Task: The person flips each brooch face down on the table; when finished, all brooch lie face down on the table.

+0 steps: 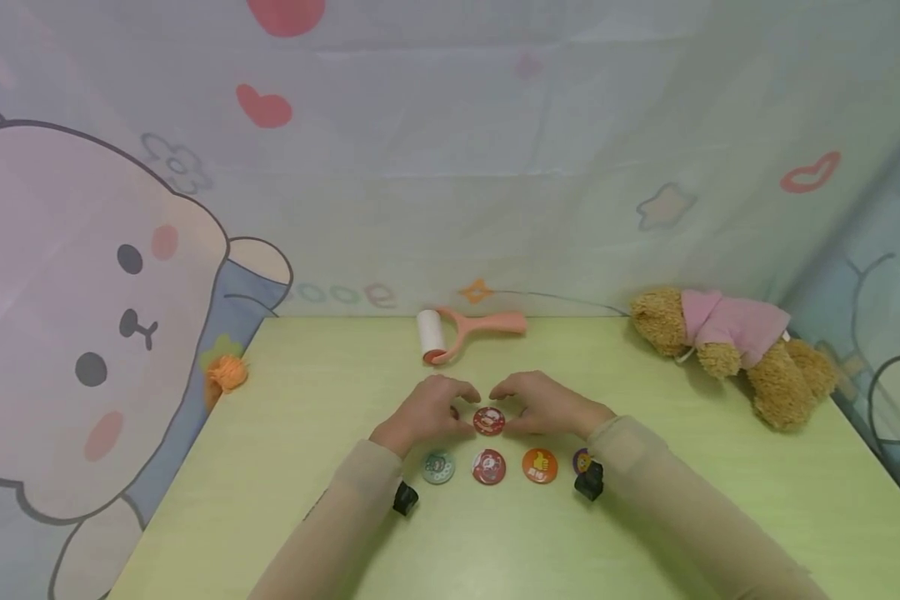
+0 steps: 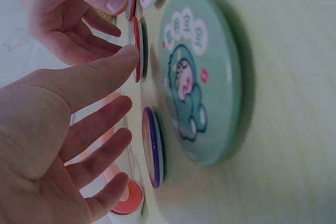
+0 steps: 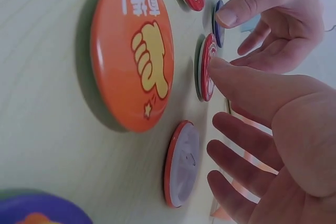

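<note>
A round red badge (image 1: 489, 421) lies on the table between both hands. At its left edge is the thumb tip of my left hand (image 1: 433, 408), the other fingers spread and loosely bent. My right hand (image 1: 551, 406) mirrors it, thumb tip at the badge's right edge. Beside the left fingers lies a purple-rimmed badge (image 2: 152, 148), mostly hidden from the head view. Near the right fingers, a red-edged badge (image 3: 182, 163) shows its pale pin back. Closer to me is a row: a green badge (image 1: 438, 467), a red-and-white badge (image 1: 489, 467), an orange thumbs-up badge (image 1: 540, 465) and a purple badge (image 1: 581, 458).
A pink lint roller (image 1: 487, 323) with a white roll lies at the table's back edge. On the right, a teddy bear (image 1: 738, 337) in a pink top lies on its side. A fluffy orange ball (image 1: 228, 373) sits at the left edge. Printed cloth (image 1: 457, 167) hangs behind.
</note>
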Demonstrator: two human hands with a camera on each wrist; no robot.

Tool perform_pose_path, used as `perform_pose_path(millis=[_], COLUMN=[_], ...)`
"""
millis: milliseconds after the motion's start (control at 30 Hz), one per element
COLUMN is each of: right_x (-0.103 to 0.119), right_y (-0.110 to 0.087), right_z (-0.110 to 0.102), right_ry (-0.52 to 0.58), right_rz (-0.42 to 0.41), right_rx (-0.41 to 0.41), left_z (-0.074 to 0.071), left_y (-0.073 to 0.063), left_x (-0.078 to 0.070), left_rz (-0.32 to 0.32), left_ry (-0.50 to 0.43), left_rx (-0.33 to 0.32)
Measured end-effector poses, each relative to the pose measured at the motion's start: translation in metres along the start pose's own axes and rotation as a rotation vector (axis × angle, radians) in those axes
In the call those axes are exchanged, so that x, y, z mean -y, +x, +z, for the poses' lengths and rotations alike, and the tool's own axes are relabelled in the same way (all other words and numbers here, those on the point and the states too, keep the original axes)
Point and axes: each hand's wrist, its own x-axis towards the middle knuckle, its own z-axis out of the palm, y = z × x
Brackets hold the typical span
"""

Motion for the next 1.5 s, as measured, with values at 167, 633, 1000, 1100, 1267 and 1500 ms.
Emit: perform_pose_path(millis=[167,633,1000,1100,1267,1500], right_x=[0.001,0.011,0.007,0.007,0.009,0.01], right_y=[0.001,0.003,0.008,0.008,0.008,0.009], right_z=[0.002,0.003,0.007,0.007,0.007,0.008], right_ry=[0.005,-0.019,-0.035,-0.032,-0.02,-0.021], right_rz=[-0.002,-0.001,-0.021,-0.017,-0.006,0.0], right_rx=[-0.001,-0.015,-0.007,-0.003,0.006,0.002], left_z=[0.001,0.002,0.003,0.003,0.005,0.007], left_y=[0.0,0.0,0.002,0.002,0.003,0.004], left_x=[0.0,-0.003,-0.004,-0.005,-0.004,-0.003], left_rz=[-0.007,-0.023,0.013,0.011,0.017,0.019], left_ry=[-0.024,-0.021,-0.008,-0.014,-0.009,-0.001], left_rx=[0.015,0.032,0.018,0.021,0.014,0.001])
